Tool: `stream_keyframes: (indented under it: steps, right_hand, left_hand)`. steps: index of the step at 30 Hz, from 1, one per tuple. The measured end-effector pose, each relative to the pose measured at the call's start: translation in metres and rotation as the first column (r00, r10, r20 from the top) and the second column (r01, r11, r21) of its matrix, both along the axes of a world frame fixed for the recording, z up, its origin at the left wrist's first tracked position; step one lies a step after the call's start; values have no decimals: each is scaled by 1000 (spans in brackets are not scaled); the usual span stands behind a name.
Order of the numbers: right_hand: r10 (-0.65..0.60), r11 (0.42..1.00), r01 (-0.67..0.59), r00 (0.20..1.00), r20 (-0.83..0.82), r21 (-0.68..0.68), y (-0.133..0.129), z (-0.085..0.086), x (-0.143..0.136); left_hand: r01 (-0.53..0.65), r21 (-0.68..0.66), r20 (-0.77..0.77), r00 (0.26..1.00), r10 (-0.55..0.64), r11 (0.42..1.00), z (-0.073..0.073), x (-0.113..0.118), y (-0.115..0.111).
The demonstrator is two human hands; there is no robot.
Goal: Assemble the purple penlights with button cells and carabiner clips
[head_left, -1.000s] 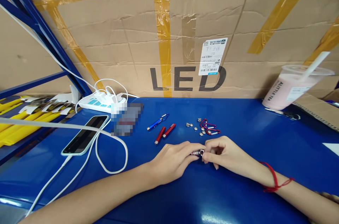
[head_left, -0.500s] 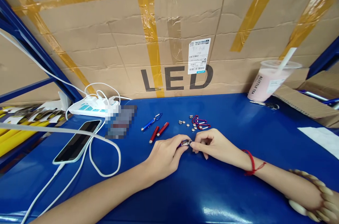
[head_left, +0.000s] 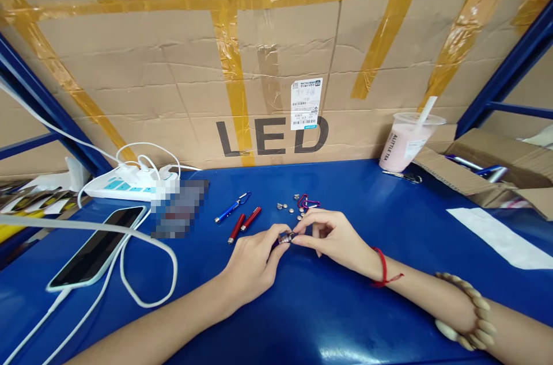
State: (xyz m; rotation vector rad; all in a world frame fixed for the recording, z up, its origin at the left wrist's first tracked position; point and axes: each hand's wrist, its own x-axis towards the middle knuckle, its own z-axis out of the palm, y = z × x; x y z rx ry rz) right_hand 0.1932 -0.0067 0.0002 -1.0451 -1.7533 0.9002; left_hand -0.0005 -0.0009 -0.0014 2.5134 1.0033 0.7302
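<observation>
My left hand (head_left: 254,258) is closed around a mini flashlight (head_left: 284,238) with a dark purplish body and a silver threaded end pointing right. Thumb and index finger of my right hand (head_left: 330,232) pinch at that end, where a small dark bit shows; what exactly they hold is too small to make out. Just behind the hands lie two red mini flashlights (head_left: 251,219) and a blue mini flashlight (head_left: 227,212) with a carabiner clip. Several silver button cells (head_left: 285,206) and a few red and purple carabiners (head_left: 302,200) are scattered beyond my right fingers, which partly hide them.
On the left of the blue table (head_left: 345,307) are a phone (head_left: 97,247), a looping white cable (head_left: 173,273), a power strip (head_left: 125,182) and a blurred dark object (head_left: 181,206). A drink cup (head_left: 404,143), keys (head_left: 404,177) and white paper (head_left: 496,235) lie right. A large carton (head_left: 173,83) stands behind.
The view has swung right, so everything appears further left. My right fingertips have shifted at the flashlight's end, the index finger now higher in a pinch. My left hand keeps its hold.
</observation>
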Motion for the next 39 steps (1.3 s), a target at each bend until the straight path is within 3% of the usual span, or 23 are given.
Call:
stream_keyframes:
  steps: [10,13,16,19,29,39]
  right_hand:
    - [127,986,-118,990,-66,121,8,-3,5]
    - [117,962,-120,993,29,247,9,-3,8]
    - [80,898,-149,981,179,415,9,-1,12]
    - [34,848,-173,961,275,501,8,1,13]
    - [-19,857,-150,947,322,493,3,3,11]
    - [-84,866,-100,937,339,489,-2,3,8]
  left_hand:
    - [5,49,-18,1000,-4,999,-1,-3,0]
    - [2,55,-42,999,0,999,-1,-1,1]
    - [-2,44,-64,998,5,999,-1,-1,2]
    - [-14,47,-67,998,17,999,-3,-1,3]
    - [66,61,-1,998,-66,996,-10,-2,7]
    - [90,-18,-1,996,-90,996,-2,-1,5]
